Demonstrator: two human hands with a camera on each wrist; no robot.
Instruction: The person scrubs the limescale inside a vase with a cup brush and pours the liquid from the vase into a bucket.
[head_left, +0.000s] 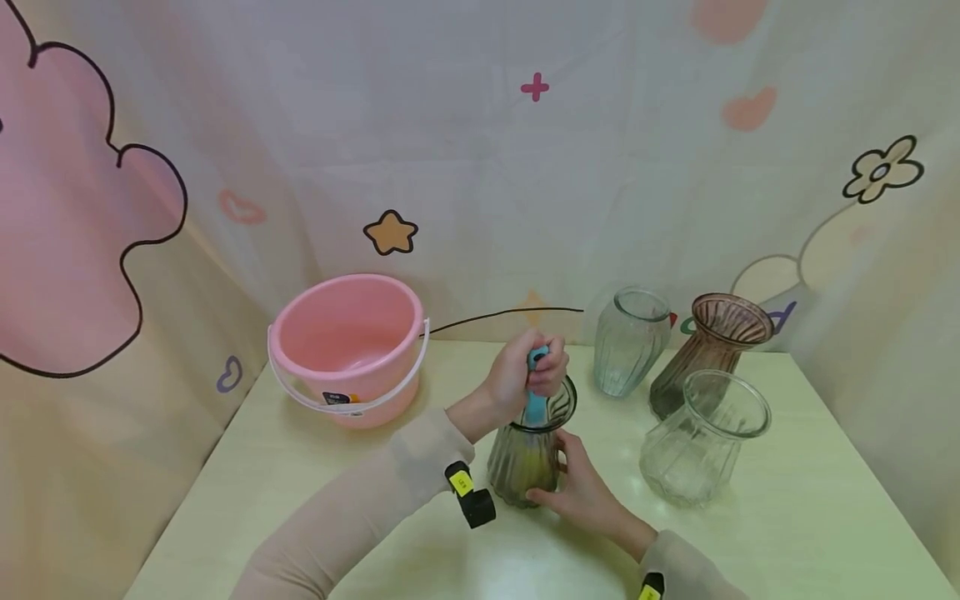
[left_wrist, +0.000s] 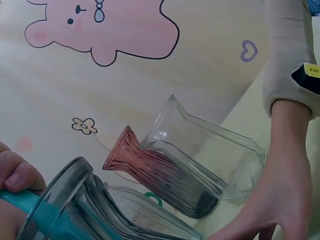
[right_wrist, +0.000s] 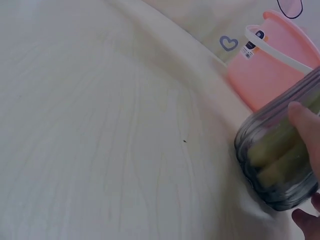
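A grey ribbed glass vase [head_left: 521, 467] stands on the table in the middle of the head view. My left hand [head_left: 528, 371] grips the blue handle of a bottle brush [head_left: 536, 410] above the vase's rim. The brush goes down into the vase, where its yellow-green head shows blurred through the glass in the right wrist view. Low on the vase's right side, my right hand [head_left: 581, 492] holds the glass with thumb and fingers. The left wrist view has the blue handle [left_wrist: 22, 201] beside the vase's rim.
A pink bucket [head_left: 375, 410] with a white handle stands at the back left. On the right are a pale glass vase [head_left: 630, 346], a brown vase [head_left: 693, 367] and a clear vase [head_left: 686, 462]. A patterned curtain [head_left: 465, 167] hangs behind the table [head_left: 810, 517].
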